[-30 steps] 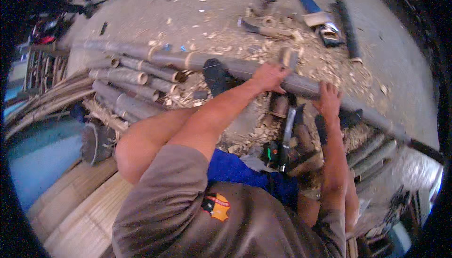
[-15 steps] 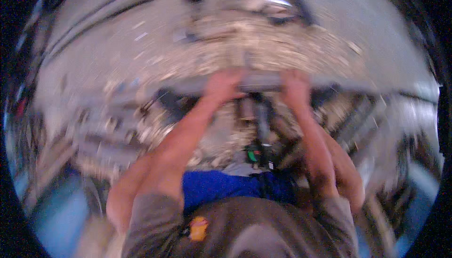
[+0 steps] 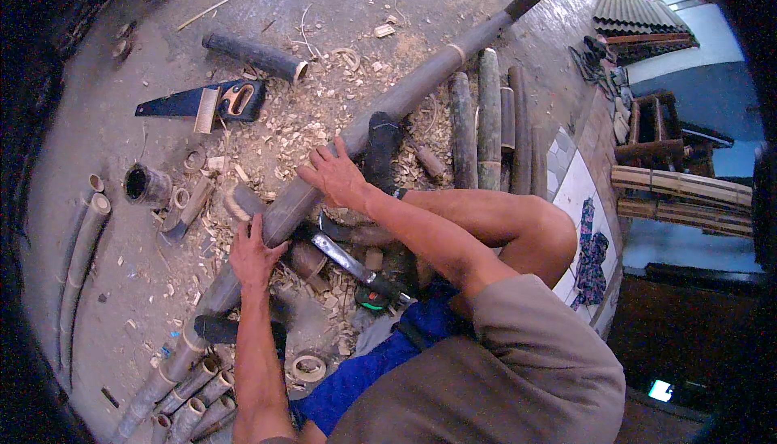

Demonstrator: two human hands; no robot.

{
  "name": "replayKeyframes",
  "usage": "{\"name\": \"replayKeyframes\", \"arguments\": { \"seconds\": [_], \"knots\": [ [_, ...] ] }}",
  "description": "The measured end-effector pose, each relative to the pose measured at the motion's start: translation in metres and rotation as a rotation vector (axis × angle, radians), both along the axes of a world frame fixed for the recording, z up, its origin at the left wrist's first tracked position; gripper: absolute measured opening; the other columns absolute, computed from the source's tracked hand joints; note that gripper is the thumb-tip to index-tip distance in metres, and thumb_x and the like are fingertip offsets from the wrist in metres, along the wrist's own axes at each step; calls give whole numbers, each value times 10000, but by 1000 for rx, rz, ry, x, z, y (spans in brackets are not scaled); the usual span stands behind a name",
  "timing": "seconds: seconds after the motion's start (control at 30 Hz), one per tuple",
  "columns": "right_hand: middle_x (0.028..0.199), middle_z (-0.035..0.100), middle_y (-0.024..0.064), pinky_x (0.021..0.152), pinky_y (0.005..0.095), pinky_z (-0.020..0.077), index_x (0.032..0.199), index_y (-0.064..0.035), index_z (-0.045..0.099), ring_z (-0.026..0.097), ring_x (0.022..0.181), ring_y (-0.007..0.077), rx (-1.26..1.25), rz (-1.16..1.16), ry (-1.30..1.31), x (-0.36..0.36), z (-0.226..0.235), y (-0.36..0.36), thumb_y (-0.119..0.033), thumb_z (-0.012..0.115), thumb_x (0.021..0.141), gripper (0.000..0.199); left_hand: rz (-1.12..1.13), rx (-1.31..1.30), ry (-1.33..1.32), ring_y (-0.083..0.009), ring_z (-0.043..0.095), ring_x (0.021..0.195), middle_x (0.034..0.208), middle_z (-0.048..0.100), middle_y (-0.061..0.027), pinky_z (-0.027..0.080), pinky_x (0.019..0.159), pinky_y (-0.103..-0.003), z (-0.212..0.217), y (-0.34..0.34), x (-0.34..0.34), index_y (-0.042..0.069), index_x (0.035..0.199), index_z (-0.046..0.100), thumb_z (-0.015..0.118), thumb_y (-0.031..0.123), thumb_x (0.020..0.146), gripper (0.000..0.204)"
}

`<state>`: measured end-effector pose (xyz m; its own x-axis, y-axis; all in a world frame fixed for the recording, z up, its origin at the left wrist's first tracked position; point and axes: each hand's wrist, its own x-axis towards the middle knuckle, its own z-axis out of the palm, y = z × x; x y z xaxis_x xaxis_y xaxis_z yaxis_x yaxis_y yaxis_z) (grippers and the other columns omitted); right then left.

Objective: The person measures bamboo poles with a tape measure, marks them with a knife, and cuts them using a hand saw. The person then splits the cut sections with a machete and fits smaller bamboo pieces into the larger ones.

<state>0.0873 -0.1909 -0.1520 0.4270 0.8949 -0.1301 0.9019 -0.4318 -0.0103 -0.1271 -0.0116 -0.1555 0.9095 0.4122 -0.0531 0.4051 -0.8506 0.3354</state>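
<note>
A long grey-brown bamboo pole runs slantwise from the lower left to the upper right. My left hand lies on it lower down, thumb and fingers on either side. Farther up, my right hand grips it, fingers bent over its far side. My feet, in dark coverings, rest against the pole beyond each hand. Close beside the left hand is a short pale-ended piece, partly hidden by the pole. Between my legs shows a shiny metal tool, whose kind I cannot make out.
Wood chips litter the floor. A handsaw, a dark bamboo length and a short dark tube lie to the left. Bamboo pieces line the right, with cut tubes at lower left. A patterned cloth lies on tiles.
The earlier frame is blurred. The pole then ran nearly level across the view and now slants up to the right. Both hands remain on it.
</note>
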Motion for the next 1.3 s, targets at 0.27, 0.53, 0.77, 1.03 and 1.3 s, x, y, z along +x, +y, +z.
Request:
{"name": "replayKeyframes", "arguments": {
  "seconds": [0.27, 0.53, 0.77, 1.03, 1.3],
  "knots": [
    [1378, 519, 160, 1147, 699, 216, 1410, -179, 488, 430, 1351, 346, 44, 12, 28, 2, -1, 0, -324, 910, 605, 920, 16, 7, 166, -370, 640, 1064, 1273, 585, -153, 542, 866, -471, 14, -2, 11, 157, 1376, 529, 919, 415, 595, 910],
    [1364, 523, 140, 1157, 690, 195, 1432, -186, 457, 430, 1345, 337, 10, 9, 13, -5, 7, -2, -318, 903, 623, 933, 12, 4, 196, -357, 618, 1116, 1287, 581, -153, 526, 913, -471, 13, -5, 9, 116, 1368, 524, 916, 413, 596, 916],
    [1341, 525, 136, 1152, 690, 193, 1408, -166, 480, 429, 1339, 347, 15, 0, 85, -3, 13, 2, -303, 906, 616, 910, -17, 52, 99, -346, 611, 1111, 1233, 591, -134, 526, 897, -464, 8, -2, 5, 105, 1333, 542, 912, 416, 598, 880],
    [1330, 522, 154, 1150, 686, 193, 1415, -162, 473, 434, 1328, 366, 62, 10, 19, -4, 10, 6, -293, 929, 575, 965, 27, -1, 182, -346, 604, 1133, 1254, 583, -137, 512, 928, -473, 17, -2, 10, 111, 1334, 538, 907, 412, 610, 867],
    [1357, 522, 172, 1154, 688, 189, 1411, -157, 484, 431, 1350, 378, 49, 6, 15, -3, 6, -2, -272, 877, 636, 877, 40, -10, 242, -341, 596, 1182, 1290, 578, -118, 499, 971, -465, 25, -8, 17, 114, 1366, 511, 905, 399, 626, 886]
  ]
}}
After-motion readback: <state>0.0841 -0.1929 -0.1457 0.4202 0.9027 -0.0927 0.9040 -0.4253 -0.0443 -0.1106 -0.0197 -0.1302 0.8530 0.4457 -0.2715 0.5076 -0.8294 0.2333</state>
